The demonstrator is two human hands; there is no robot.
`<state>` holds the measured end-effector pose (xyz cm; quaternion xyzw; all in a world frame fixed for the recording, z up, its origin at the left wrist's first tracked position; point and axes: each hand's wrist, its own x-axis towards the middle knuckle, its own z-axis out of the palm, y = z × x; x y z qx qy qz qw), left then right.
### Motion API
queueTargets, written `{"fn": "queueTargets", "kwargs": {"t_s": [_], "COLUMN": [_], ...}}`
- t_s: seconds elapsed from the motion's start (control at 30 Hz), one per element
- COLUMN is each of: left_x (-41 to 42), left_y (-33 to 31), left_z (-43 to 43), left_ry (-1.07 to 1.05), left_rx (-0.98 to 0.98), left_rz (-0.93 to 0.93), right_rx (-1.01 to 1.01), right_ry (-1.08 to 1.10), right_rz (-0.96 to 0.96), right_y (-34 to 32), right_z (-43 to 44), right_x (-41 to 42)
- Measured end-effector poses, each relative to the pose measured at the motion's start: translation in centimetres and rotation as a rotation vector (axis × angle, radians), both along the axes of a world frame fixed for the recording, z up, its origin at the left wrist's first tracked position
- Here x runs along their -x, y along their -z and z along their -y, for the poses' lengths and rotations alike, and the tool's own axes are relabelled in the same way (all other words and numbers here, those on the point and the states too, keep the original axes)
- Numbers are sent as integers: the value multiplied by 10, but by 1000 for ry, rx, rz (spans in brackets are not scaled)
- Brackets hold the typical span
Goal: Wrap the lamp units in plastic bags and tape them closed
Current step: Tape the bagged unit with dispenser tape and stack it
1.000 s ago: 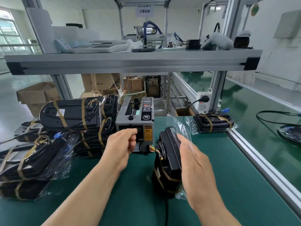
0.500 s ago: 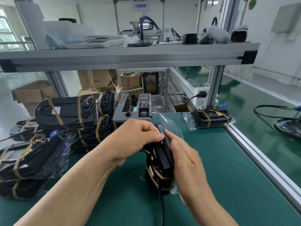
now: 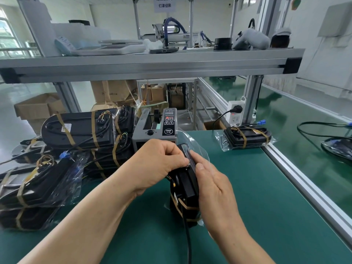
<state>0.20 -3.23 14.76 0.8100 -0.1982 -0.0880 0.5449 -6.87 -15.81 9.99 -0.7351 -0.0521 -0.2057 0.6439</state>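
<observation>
While upright, lamp unit (image 3: 187, 185) seemingly in left grip (image 3: 160, 164).

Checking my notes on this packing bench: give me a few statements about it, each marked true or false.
1. The black lamp unit in its clear plastic bag stands on edge between the left hand and right hand. True.
2. The grey tape dispenser stands right of both hands. False: it stands behind the left hand.
3. The taped, bagged lamp unit at far right lies flat. True.
4. The white power socket is empty. False: a black plug sits in it.
</observation>
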Motion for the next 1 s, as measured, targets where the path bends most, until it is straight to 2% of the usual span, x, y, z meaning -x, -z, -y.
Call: {"fn": "queueTargets", "kwargs": {"t_s": [0.47, 0.57, 0.77, 1.0], "left_x": [1, 1, 3, 2], "left_y": [6, 12, 28, 22], "left_z": [-4, -5, 4, -13], "left_ry": [-40, -125, -242, -71], "left_rx": [-31, -36, 108, 62], "left_rz": [77, 122, 87, 7], "right_rx": [20, 14, -15, -31], "right_ry": [22, 27, 6, -18], "right_rz": [-15, -30, -44, -65], "right_y": [-2, -1, 6, 2], "right_z": [-4, -2, 0, 4], "right_x": [3, 3, 1, 3]}}
